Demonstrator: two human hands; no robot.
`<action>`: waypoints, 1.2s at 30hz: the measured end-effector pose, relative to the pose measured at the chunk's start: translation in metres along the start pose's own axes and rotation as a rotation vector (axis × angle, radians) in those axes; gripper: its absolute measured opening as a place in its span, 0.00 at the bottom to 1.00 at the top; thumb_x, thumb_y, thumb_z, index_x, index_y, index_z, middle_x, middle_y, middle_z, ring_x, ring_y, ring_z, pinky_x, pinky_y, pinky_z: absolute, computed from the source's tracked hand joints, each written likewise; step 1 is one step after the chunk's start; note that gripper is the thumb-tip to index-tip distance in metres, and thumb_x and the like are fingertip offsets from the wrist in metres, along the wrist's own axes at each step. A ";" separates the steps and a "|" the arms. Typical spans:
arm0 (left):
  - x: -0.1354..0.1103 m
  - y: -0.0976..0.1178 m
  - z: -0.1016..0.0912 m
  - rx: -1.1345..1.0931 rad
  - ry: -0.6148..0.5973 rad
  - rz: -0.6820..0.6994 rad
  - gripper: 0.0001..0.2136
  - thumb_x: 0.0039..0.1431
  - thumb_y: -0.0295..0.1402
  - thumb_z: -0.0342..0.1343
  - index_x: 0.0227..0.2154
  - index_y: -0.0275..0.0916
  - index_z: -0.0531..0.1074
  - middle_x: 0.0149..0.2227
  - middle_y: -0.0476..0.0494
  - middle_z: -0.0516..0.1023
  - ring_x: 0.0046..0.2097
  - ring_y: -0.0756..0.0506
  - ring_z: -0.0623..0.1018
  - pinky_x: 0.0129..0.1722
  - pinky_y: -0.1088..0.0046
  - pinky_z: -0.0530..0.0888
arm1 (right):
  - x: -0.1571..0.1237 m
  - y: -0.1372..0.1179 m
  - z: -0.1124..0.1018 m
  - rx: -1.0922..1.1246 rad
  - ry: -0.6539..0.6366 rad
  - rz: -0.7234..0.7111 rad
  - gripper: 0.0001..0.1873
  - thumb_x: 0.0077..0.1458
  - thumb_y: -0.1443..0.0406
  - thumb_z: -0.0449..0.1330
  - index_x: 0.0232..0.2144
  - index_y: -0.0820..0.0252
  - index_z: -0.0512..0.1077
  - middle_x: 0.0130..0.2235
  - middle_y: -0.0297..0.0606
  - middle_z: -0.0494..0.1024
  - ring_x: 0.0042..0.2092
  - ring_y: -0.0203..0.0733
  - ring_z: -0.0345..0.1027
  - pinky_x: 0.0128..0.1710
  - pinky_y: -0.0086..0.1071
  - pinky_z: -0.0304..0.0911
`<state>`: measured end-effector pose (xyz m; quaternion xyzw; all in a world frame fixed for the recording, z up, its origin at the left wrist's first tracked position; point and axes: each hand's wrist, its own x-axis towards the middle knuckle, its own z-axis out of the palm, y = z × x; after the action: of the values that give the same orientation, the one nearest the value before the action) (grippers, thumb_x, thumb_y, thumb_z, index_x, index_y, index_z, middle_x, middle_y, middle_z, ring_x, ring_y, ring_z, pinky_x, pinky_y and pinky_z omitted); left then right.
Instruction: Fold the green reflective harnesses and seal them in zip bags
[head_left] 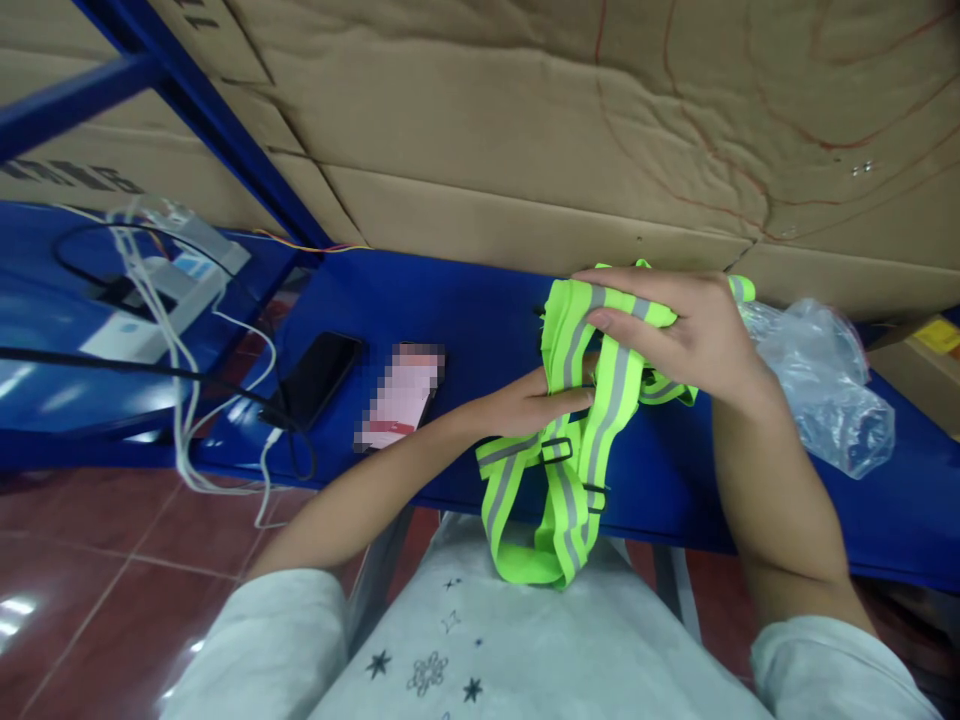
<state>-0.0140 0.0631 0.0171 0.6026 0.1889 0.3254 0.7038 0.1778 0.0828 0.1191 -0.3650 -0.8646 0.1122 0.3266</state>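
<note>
Fluorescent straps (pixel 615 390) are pinched at their folded upper end by the right hand (pixel 697 325); the left hand (pixel 536 402), grip partly hidden, sits nearer the dangling loops. Lengthwise they trail toward the person's lap, past the blue table's (pixel 472 300) front edge.

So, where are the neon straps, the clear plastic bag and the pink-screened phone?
Neon straps (pixel 616 396): head view, on one strip's grey stripe.
Clear plastic bag (pixel 829 385): head view, on its crumpled middle.
Pink-screened phone (pixel 403 394): head view, on its blurred screen.
</note>
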 end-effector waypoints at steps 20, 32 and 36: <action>-0.007 0.019 -0.008 0.159 -0.052 -0.023 0.22 0.67 0.52 0.56 0.38 0.33 0.76 0.31 0.43 0.78 0.37 0.46 0.79 0.47 0.65 0.77 | 0.008 0.003 0.015 0.685 0.037 0.568 0.17 0.55 0.47 0.69 0.32 0.53 0.83 0.35 0.35 0.85 0.36 0.45 0.80 0.34 0.35 0.75; -0.014 0.021 0.000 0.354 -0.154 0.003 0.21 0.73 0.48 0.48 0.45 0.37 0.79 0.40 0.41 0.81 0.46 0.45 0.80 0.54 0.66 0.75 | 0.011 -0.005 0.033 0.946 -0.378 0.779 0.20 0.53 0.47 0.70 0.31 0.56 0.79 0.24 0.35 0.80 0.22 0.43 0.74 0.19 0.35 0.71; -0.012 0.020 0.001 0.316 -0.106 0.022 0.21 0.73 0.47 0.48 0.50 0.36 0.77 0.38 0.41 0.79 0.43 0.47 0.78 0.50 0.68 0.75 | 0.010 0.004 0.033 0.744 -0.318 0.664 0.18 0.59 0.47 0.65 0.36 0.55 0.79 0.27 0.35 0.82 0.24 0.44 0.74 0.23 0.37 0.72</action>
<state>-0.0263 0.0550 0.0355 0.7242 0.1936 0.2671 0.6056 0.1540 0.0943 0.0969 -0.4571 -0.6429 0.5634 0.2458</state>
